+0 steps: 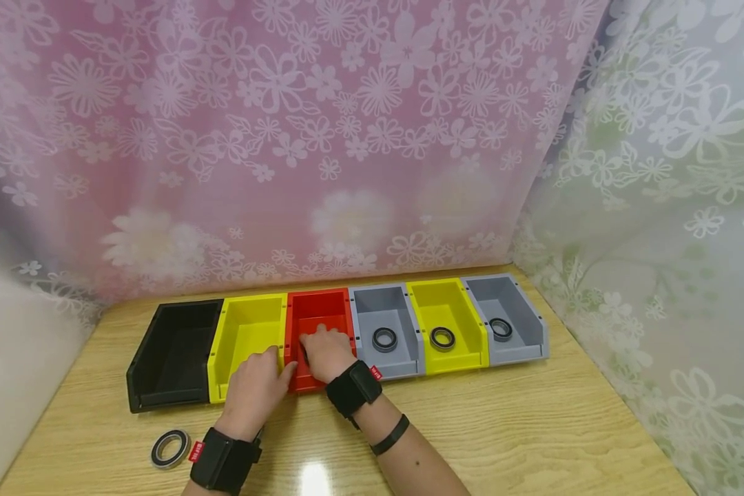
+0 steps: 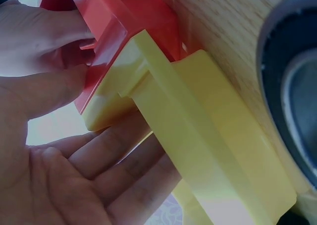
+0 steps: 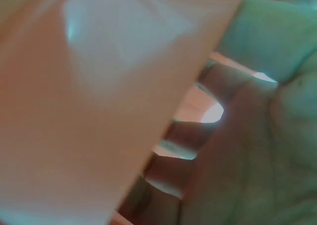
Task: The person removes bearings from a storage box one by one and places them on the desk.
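My left hand [image 1: 254, 387] grips the adjoining walls of the yellow bin [image 2: 198, 131] and the red bin [image 2: 131, 24]. Its thumb lies on the red side, and the fingers go behind the yellow wall. Inside the red bin, my right hand [image 1: 328, 353] reaches down with bent fingers. A dark curved edge, apparently a bearing [image 1: 304, 353], shows at those fingers; most of it is hidden. In the right wrist view the bin's front wall [image 3: 99, 116] covers the fingertips. One ball bearing [image 1: 170, 449] lies on the table left of my left wrist.
A black bin [image 1: 175, 351] stands at the row's left end. To the right, a grey bin [image 1: 381, 303], a yellow bin [image 1: 440, 296] and another grey bin [image 1: 492, 289] each hold one bearing. Floral curtains [image 1: 347, 138] hang behind the wooden table [image 1: 502, 434].
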`<control>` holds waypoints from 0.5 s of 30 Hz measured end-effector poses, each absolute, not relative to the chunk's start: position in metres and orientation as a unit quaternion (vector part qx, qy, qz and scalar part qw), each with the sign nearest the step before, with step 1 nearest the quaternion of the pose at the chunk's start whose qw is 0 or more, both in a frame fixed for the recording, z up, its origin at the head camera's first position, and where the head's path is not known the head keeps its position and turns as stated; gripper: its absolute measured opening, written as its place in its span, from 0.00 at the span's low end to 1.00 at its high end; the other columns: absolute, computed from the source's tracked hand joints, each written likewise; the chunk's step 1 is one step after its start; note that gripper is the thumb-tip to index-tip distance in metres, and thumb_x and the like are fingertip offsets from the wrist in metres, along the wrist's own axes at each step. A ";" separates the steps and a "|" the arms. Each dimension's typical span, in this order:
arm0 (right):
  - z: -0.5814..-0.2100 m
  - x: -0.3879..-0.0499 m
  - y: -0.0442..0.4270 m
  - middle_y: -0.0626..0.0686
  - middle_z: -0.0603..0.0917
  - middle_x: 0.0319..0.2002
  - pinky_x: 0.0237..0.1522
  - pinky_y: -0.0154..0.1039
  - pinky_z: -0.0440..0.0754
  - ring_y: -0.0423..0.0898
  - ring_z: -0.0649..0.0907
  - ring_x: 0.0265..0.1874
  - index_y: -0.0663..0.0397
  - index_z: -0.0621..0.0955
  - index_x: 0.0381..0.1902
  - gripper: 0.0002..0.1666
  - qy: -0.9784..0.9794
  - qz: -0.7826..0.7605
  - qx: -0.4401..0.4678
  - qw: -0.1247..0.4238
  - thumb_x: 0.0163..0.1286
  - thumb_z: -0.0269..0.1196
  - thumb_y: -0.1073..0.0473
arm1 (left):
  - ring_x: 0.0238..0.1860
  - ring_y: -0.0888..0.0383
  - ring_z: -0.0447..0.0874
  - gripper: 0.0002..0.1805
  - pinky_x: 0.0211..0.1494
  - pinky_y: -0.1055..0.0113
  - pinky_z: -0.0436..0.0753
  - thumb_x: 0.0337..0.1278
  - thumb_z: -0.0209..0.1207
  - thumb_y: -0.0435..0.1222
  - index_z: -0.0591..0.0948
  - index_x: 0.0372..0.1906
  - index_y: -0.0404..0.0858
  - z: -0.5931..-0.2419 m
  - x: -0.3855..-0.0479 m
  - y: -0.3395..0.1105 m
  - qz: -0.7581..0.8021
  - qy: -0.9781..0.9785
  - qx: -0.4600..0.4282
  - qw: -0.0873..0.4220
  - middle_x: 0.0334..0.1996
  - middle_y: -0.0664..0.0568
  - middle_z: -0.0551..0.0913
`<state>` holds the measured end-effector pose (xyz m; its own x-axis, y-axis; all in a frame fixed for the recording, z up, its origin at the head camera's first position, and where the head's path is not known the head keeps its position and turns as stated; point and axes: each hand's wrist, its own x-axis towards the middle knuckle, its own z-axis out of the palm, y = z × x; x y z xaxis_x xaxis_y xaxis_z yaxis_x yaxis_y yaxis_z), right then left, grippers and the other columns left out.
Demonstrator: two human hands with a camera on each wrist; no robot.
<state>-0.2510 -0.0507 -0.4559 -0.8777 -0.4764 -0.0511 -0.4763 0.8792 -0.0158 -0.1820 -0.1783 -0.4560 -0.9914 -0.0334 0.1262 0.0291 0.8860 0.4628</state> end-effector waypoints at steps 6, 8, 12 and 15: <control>-0.456 -0.255 -0.051 0.53 0.82 0.38 0.32 0.43 0.81 0.48 0.80 0.31 0.44 0.83 0.57 0.25 0.967 -0.021 -0.251 0.043 0.63 0.75 0.50 | 0.14 0.55 0.67 0.18 0.20 0.65 0.65 0.63 0.70 0.37 0.79 0.41 0.25 -0.456 -0.181 -0.179 -0.240 -0.969 0.001 0.062 0.15 0.50 0.66; -0.455 -0.256 -0.050 0.53 0.82 0.39 0.32 0.43 0.80 0.47 0.79 0.31 0.43 0.83 0.58 0.26 0.966 -0.023 -0.254 0.044 0.64 0.74 0.48 | 0.14 0.55 0.67 0.18 0.20 0.65 0.65 0.63 0.70 0.37 0.79 0.41 0.24 -0.456 -0.181 -0.179 -0.240 -0.969 0.000 0.063 0.15 0.50 0.66; -0.449 -0.256 -0.046 0.53 0.82 0.40 0.29 0.41 0.79 0.47 0.78 0.29 0.44 0.83 0.58 0.25 0.963 -0.028 -0.266 0.029 0.65 0.74 0.48 | 0.14 0.55 0.67 0.18 0.20 0.66 0.64 0.63 0.70 0.38 0.79 0.40 0.25 -0.456 -0.181 -0.179 -0.237 -0.969 0.000 0.065 0.15 0.50 0.66; -0.441 -0.255 -0.040 0.53 0.83 0.40 0.26 0.38 0.78 0.46 0.78 0.25 0.45 0.82 0.58 0.24 0.959 -0.050 -0.277 0.026 0.67 0.72 0.49 | 0.14 0.55 0.67 0.18 0.20 0.66 0.64 0.63 0.70 0.38 0.79 0.39 0.25 -0.456 -0.182 -0.178 -0.237 -0.970 0.002 0.061 0.15 0.50 0.66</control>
<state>-0.2549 -0.0401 -0.4414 -0.8455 -0.5335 -0.0226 -0.5282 0.8418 -0.1108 -0.1817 -0.1781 -0.4556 -0.9926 -0.0325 0.1172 0.0251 0.8879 0.4593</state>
